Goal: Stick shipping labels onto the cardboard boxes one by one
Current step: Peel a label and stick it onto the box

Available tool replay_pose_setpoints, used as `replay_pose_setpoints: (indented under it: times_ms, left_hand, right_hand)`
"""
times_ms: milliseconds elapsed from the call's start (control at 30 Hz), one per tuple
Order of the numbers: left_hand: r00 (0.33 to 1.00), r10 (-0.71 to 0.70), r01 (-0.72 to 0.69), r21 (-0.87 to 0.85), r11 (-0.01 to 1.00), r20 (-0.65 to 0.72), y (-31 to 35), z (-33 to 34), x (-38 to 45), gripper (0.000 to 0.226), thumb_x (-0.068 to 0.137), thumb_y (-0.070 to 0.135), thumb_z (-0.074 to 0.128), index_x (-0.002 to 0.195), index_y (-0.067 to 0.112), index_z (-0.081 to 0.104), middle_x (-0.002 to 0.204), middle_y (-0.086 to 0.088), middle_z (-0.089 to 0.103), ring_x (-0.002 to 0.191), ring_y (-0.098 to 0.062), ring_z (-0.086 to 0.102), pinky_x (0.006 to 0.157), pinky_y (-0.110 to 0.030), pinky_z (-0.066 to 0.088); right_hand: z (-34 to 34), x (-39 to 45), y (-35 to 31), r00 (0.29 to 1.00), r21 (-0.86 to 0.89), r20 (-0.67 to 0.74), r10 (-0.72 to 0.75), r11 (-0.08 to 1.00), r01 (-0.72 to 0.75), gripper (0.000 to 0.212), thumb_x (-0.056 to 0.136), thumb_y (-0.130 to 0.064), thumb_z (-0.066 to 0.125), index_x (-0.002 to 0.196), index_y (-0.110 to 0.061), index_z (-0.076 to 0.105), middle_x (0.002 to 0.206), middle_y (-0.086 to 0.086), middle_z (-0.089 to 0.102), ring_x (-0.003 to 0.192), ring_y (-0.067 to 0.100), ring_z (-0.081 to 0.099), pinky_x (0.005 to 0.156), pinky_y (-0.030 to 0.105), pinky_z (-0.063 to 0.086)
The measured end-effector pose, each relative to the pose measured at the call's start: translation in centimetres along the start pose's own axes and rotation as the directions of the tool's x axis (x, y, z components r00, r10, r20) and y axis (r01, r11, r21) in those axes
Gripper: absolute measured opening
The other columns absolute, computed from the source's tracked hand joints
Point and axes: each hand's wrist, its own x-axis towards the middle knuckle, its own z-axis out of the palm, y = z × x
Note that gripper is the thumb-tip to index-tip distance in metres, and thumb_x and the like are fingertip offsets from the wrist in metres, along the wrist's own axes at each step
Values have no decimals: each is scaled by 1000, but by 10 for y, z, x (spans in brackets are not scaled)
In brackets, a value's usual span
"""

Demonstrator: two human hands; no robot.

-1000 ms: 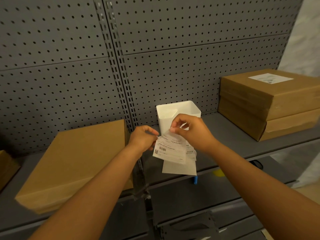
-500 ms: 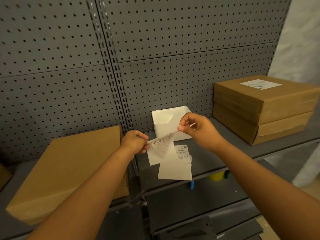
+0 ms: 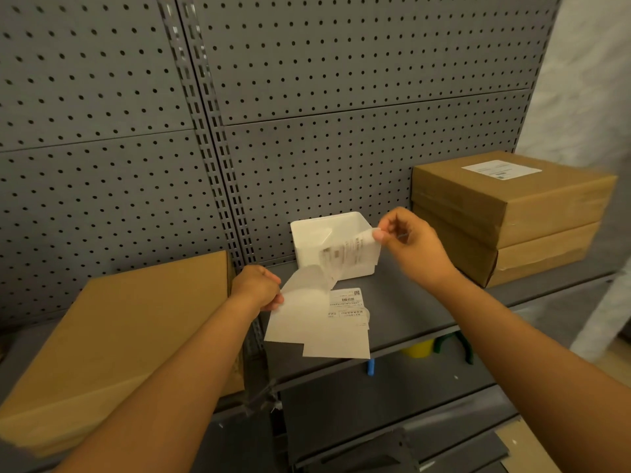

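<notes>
My right hand (image 3: 411, 245) pinches the corner of a printed shipping label (image 3: 351, 254) and holds it peeled up, curling away from its white backing sheet (image 3: 297, 312). My left hand (image 3: 257, 286) grips the left edge of that backing sheet, which hangs together with another label sheet (image 3: 345, 331) above the grey shelf (image 3: 409, 302). A plain cardboard box (image 3: 129, 329) lies on the shelf to the left, with no label showing on top. Two stacked cardboard boxes (image 3: 505, 213) stand at the right; the upper one bears a label (image 3: 501, 169).
A white plastic bin (image 3: 307, 244) stands against the grey pegboard wall (image 3: 307, 97) behind my hands. Lower shelves show a yellow object (image 3: 417, 348), a green object (image 3: 466, 349) and a small blue item (image 3: 370, 367).
My right hand has pulled the label up and to the right, peeling it off the backing. My left hand has held the sheets and shifted slightly left and down.
</notes>
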Motion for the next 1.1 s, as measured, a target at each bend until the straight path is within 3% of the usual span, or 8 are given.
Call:
replay_pose_setpoints:
  times_ms: [167, 567, 767, 833, 933, 1000, 1100]
  left_hand:
    - [1000, -6, 6, -6, 1000, -10, 0, -2, 1, 16, 93, -3, 46, 91, 5, 60, 70, -14, 64, 64, -23, 63, 57, -29, 55]
    - [999, 45, -45, 99, 994, -1, -1, 0, -1, 17, 92, -3, 49, 86, 8, 60, 73, -14, 65, 71, -26, 67, 65, -34, 59]
    - [978, 132, -171, 252, 952, 163, 5, -1, -6, 14, 90, 0, 54, 86, 8, 66, 81, -15, 71, 71, -22, 68, 63, -30, 59]
    - [951, 227, -294, 383, 876, 211, 10, 0, -8, 14, 90, 7, 58, 84, 13, 69, 79, -8, 72, 70, -18, 66, 62, -26, 54]
    - [912, 373, -406, 496, 768, 168, 19, -1, -9, 14, 90, 22, 61, 82, 22, 72, 84, 7, 66, 82, -13, 62, 74, -25, 49]
    - [894, 425, -445, 406, 798, 144, 27, -1, -12, 16, 93, 23, 57, 86, 22, 71, 90, 7, 64, 88, -13, 60, 77, -26, 47]
    - [918, 358, -371, 44, 928, 171, 42, -2, -24, 26, 100, 30, 45, 98, 17, 67, 94, 1, 65, 88, -14, 59, 78, -27, 50]
  right_hand:
    - [-6, 4, 7, 992, -44, -110, 55, 997, -60, 8, 93, -15, 57, 90, -9, 54, 84, -2, 55, 75, 8, 48, 67, 17, 42]
    - [-7, 6, 11, 940, -100, -314, 136, 979, -175, 9, 96, -18, 52, 90, -13, 50, 78, -6, 51, 72, 11, 47, 59, 20, 39]
    - [7, 2, 7, 978, -66, -163, 130, 988, -143, 10, 95, -21, 55, 89, -13, 52, 82, -4, 54, 72, 6, 49, 61, 17, 40]
    - [15, 3, 3, 986, -14, -109, 129, 991, -132, 10, 94, -20, 57, 87, -15, 53, 83, -4, 55, 74, 7, 50, 64, 17, 42]
    - [23, 7, -3, 989, 55, -74, 129, 991, -125, 14, 93, -20, 59, 81, -20, 52, 81, -4, 55, 76, 8, 52, 67, 17, 44]
    - [25, 9, -5, 989, 117, -64, 133, 985, -125, 14, 93, -18, 59, 80, -20, 52, 82, 1, 56, 77, 11, 53, 69, 21, 46]
    - [26, 11, -9, 984, 193, -77, 159, 971, -141, 15, 93, -17, 58, 79, -20, 53, 86, 10, 59, 81, 18, 56, 72, 30, 49]
